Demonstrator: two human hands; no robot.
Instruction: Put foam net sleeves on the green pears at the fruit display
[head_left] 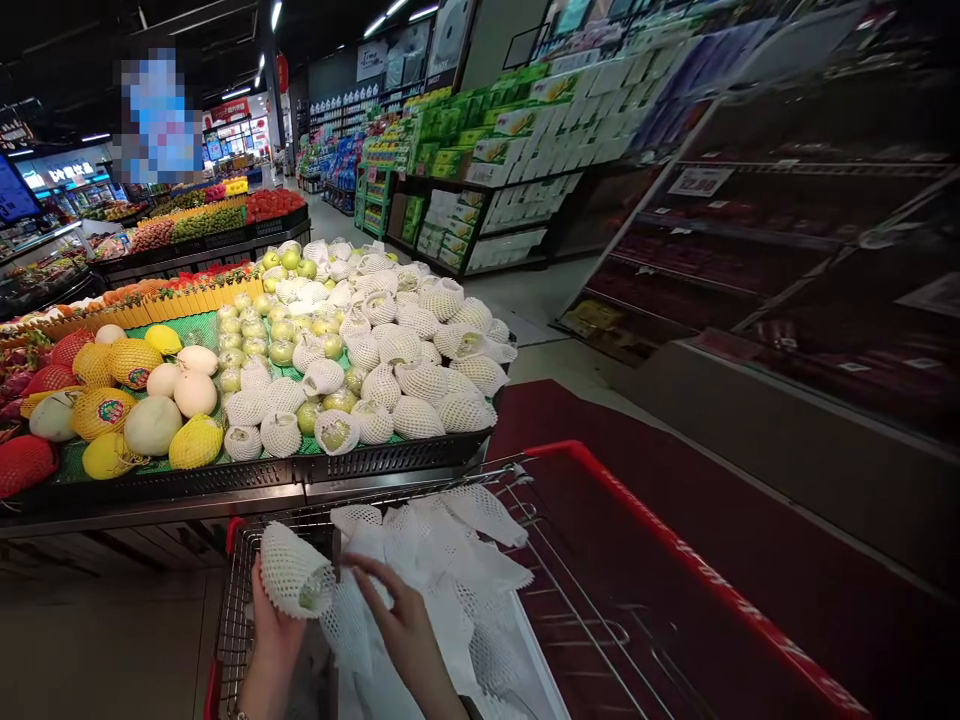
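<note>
In the head view my left hand is wrapped round a white foam fruit net with a fruit inside it. A bit of green skin shows at the net's open end, which faces right; the fruit's kind is mostly hidden. My right hand is just right of that end, fingers stretched out and slightly bent, with nothing visible in them. Below both hands is a shopping cart with a red rim. A heap of loose white foam nets lies in it, over a white box.
Ahead, a black-edged fruit stand bears net-wrapped fruit, bare green fruit and several melons. On the right stands a dark shelf unit. Stacked green and white packs rise farther back.
</note>
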